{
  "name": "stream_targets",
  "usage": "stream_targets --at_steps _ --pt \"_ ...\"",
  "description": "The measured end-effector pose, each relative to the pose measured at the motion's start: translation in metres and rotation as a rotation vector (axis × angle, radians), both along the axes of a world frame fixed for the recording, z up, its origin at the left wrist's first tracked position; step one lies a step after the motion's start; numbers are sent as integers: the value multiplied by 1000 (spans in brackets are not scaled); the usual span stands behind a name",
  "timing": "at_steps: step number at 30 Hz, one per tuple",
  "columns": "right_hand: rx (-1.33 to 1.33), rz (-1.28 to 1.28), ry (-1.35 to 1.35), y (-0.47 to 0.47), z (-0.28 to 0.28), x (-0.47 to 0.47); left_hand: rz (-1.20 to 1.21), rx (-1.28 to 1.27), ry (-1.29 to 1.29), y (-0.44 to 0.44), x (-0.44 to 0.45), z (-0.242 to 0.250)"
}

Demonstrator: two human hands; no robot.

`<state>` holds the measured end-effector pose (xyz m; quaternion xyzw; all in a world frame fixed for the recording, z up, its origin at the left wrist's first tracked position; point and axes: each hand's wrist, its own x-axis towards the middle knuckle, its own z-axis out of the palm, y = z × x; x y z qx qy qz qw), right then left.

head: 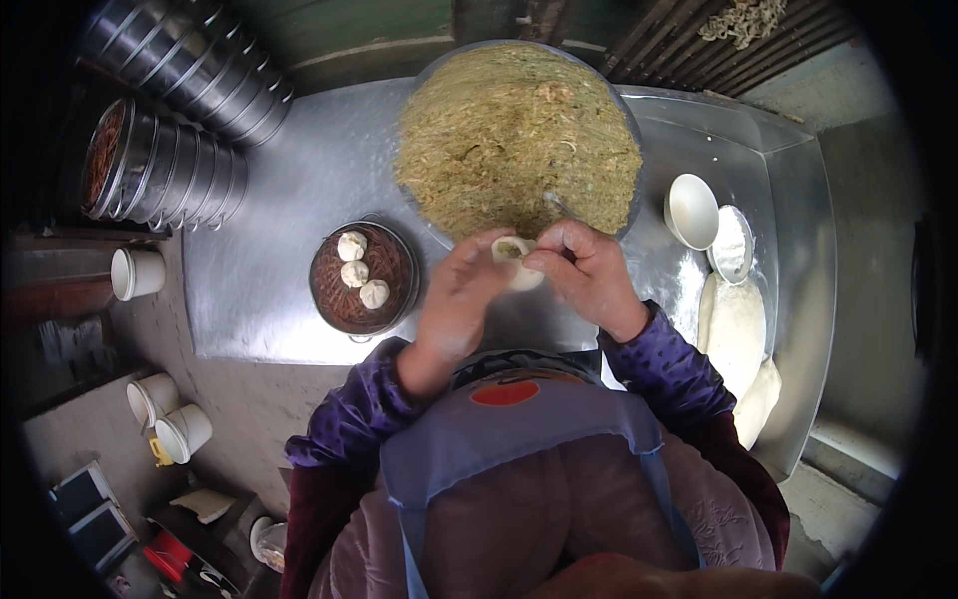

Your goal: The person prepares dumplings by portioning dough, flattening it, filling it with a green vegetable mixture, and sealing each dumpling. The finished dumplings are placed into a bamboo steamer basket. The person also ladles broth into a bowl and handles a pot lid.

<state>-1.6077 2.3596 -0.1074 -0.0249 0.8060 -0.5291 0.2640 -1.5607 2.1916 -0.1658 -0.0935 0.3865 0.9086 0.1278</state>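
Between my two hands is a partly gathered dough wrapper with some filling showing in its opening. My left hand cups it from the left. At its right rim, my right hand pinches the dough between thumb and fingers. Just beyond the hands stands a very large round basin of chopped yellow-green filling, and the end of a metal utensil shows near my right hand. On the left, a round steamer tray with a brown lining holds three pleated buns.
Stacked metal steamers stand at the back left of the metal table. To the right are a white bowl, a floury dish and large pieces of dough. White buckets stand on the floor at left.
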Motion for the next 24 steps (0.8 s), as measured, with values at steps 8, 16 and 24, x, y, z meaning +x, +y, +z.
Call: stream_targets --at_steps 8,16,24 --pt "105 463 602 -16 1 -1 -175 -478 221 -19 7 -12" --pt "-5 430 413 -41 5 4 -32 162 78 -48 24 1" --pt "165 569 850 -63 -1 14 -22 170 -56 -41 40 -12"
